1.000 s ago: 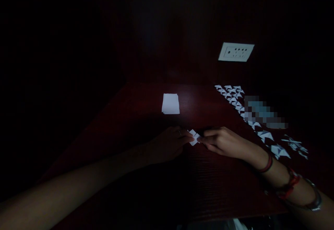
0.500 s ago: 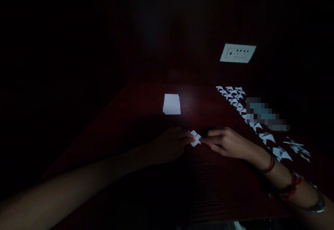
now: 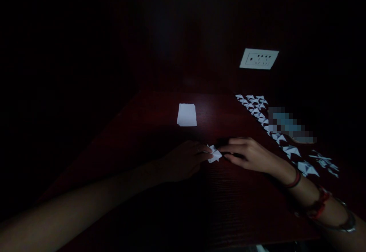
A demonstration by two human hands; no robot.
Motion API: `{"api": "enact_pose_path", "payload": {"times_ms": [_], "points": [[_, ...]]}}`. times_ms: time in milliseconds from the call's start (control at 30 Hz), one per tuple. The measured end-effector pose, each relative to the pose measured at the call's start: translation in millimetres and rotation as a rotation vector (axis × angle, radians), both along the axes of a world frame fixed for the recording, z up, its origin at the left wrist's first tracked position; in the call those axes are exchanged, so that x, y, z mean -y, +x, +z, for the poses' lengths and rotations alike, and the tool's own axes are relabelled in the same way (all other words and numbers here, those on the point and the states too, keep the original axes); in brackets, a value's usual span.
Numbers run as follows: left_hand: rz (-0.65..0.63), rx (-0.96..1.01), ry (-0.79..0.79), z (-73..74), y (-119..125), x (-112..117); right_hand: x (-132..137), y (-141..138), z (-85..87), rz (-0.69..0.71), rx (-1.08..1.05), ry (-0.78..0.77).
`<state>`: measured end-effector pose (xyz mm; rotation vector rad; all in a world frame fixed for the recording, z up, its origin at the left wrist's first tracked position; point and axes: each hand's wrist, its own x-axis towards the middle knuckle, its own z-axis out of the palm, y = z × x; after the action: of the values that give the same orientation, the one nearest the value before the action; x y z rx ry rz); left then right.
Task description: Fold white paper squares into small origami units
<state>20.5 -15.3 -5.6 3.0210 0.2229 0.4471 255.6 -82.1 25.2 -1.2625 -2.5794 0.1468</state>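
A small white folded paper (image 3: 215, 155) with pointed corners lies on the dark red table (image 3: 223, 109). My left hand (image 3: 185, 159), with a ring on one finger, grips its left side, fingertips over the paper. Just to its right is my right hand (image 3: 245, 153), fingers and thumb spread with a gap between them. Its fingertips are close to the paper's right edge; whether they touch it I cannot tell. Beyond the hands a stack of white paper sheets (image 3: 187, 115) lies flat.
Several folded white paper pieces (image 3: 291, 151) run in rows along the table's right side. Beside them are a blurred-out object (image 3: 290, 124) and a small heap of paper scraps (image 3: 324, 160). A white socket plate (image 3: 259, 59) is on the back wall. The surroundings are very dark.
My right hand's fingers have come off the paper's right tip and spread apart. The paper has turned slightly under my left hand, which stays in place.
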Motion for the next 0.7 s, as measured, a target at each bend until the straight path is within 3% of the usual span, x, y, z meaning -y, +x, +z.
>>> {"api": "enact_pose_path", "payload": {"times_ms": [333,700], "points": [[-0.037,-0.02,-0.017,3.9,1,1,-4,-4,-6.0,0.033,0.009,-0.058],[-0.004,-0.021,-0.006,0.1,1,0,-11,-15,-8.4,-0.121,-0.259,-0.14]]}}
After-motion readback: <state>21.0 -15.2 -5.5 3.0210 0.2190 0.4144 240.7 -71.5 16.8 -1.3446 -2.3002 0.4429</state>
